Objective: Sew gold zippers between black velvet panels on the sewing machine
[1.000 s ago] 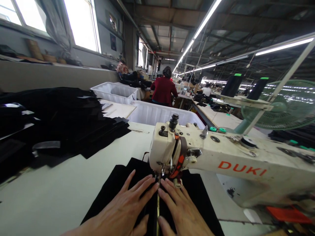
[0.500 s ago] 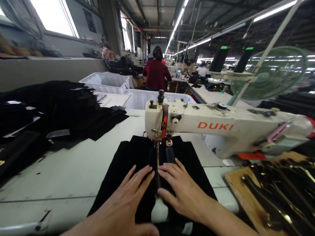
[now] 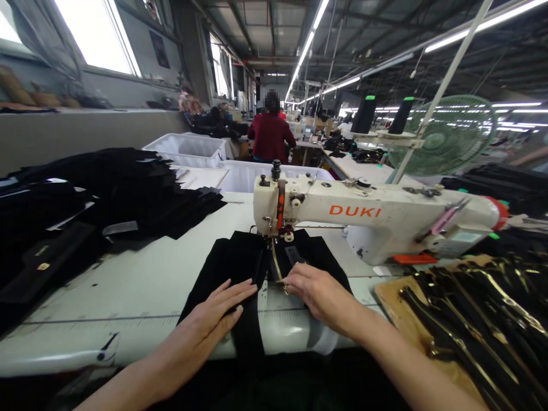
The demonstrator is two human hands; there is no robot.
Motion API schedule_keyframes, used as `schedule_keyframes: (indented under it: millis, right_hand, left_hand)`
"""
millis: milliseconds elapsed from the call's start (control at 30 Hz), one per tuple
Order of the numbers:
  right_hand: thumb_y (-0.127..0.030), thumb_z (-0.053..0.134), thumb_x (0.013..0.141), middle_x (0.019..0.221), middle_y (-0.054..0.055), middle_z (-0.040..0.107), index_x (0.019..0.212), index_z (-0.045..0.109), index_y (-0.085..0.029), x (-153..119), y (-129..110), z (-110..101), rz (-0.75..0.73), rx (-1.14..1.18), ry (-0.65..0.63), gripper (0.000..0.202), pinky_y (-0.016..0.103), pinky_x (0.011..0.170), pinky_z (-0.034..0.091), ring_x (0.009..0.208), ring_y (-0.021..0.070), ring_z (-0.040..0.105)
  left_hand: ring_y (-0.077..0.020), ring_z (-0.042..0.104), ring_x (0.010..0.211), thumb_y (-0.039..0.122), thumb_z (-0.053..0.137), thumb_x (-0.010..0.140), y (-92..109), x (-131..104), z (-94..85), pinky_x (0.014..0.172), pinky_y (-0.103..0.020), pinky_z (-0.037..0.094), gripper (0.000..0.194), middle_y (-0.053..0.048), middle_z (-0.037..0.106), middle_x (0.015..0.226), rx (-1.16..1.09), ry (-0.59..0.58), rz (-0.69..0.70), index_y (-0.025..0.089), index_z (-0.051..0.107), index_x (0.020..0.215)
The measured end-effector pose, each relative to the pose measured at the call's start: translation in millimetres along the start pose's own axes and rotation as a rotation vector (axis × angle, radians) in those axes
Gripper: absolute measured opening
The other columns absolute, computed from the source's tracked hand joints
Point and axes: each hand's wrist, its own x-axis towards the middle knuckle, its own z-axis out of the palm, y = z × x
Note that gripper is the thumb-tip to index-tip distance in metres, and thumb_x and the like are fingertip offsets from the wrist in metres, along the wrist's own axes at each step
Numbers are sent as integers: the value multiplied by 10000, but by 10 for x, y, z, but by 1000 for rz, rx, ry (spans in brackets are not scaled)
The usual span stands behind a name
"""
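White table (image 3: 141, 279) beneath strip lights (image 3: 449, 41); left hand (image 3: 209, 317) flat on black fabric (image 3: 229, 260), right hand (image 3: 319, 294) pinching gold zipper (image 3: 276, 262).

The right hand (image 3: 314, 288) is hiding the near end of the gold-toothed zipper (image 3: 276, 261), and the left hand (image 3: 216, 311) is covering part of the black cloth (image 3: 214, 268). Beneath the sewing machine (image 3: 312, 205), the needle area (image 3: 270, 238) is showing too small (and too dark) to make out. The bottom edge is cutting off both forearms (image 3: 394, 348); the right edge is cropping the zipper pile (image 3: 479, 331), the left edge the stacked black pieces (image 3: 107, 200). Pixelation is masking a co-worker's head (image 3: 272, 101).
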Motion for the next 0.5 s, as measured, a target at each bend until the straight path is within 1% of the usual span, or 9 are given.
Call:
schedule_keyframes:
  millis: [33,100,167,233,300,367,433,500]
  right_hand:
    - [-84,447,972,931,33,615,998,633,-173,0,-36,21,-25,-22,-21,208,266,800,532,867,169,603]
    - [-48,464,935,931,67,633,986,654,-153,-35,-143,143,-77,-103,-52,223,358,918,524,920,219,606]
    - [-23,462,911,1011,126,644,1064,652,-94,-111,-256,312,-95,-234,-24,254,431,1054,455,1031,268,596]
    - [-12,475,885,1125,174,629,1187,608,-29,-200,-345,467,-82,-349,29,331,439,1120,406,1135,301,570]
    - [-8,493,861,1210,206,603,1267,554,18,-274,-406,585,-56,-393,64,411,431,1126,412,1194,327,550]
    - [1,489,847,1227,219,603,1286,534,33,-319,-450,666,-31,-406,124,442,428,1099,451,1197,339,559]
    - [17,462,850,1217,214,619,1277,543,10,-340,-476,704,-2,-388,215,435,425,1063,491,1193,330,573]
    - [23,441,868,1213,176,632,1298,537,-52,-346,-478,687,32,-278,248,447,405,1042,513,1194,290,580]
  left_hand:
    - [-248,304,1432,274,379,1058,18,6,16,1116,-505,338,434,-5,422,1515,26,-2,40,316,385,1490]
    - [-224,298,1441,211,397,1041,57,15,72,1159,-509,266,475,-28,398,1531,91,-8,143,280,349,1508]
    - [-203,314,1438,134,430,1002,96,18,138,1188,-503,211,555,-51,395,1534,167,-8,230,242,297,1529]
    - [-198,324,1435,66,448,953,137,13,200,1201,-500,199,626,-66,410,1524,230,3,285,209,273,1537]
    - [-210,335,1430,18,446,904,173,3,254,1202,-502,216,664,-84,425,1513,264,27,320,179,289,1529]
    - [-218,353,1421,-10,437,862,195,-10,307,1199,-483,253,680,-96,436,1504,272,59,341,156,327,1512]
    - [-212,360,1417,-21,428,837,197,-25,359,1191,-441,300,686,-90,445,1499,269,89,347,148,354,1497]
    - [-202,358,1419,-23,418,831,183,-38,406,1178,-405,336,688,-78,447,1500,269,110,344,148,358,1494]
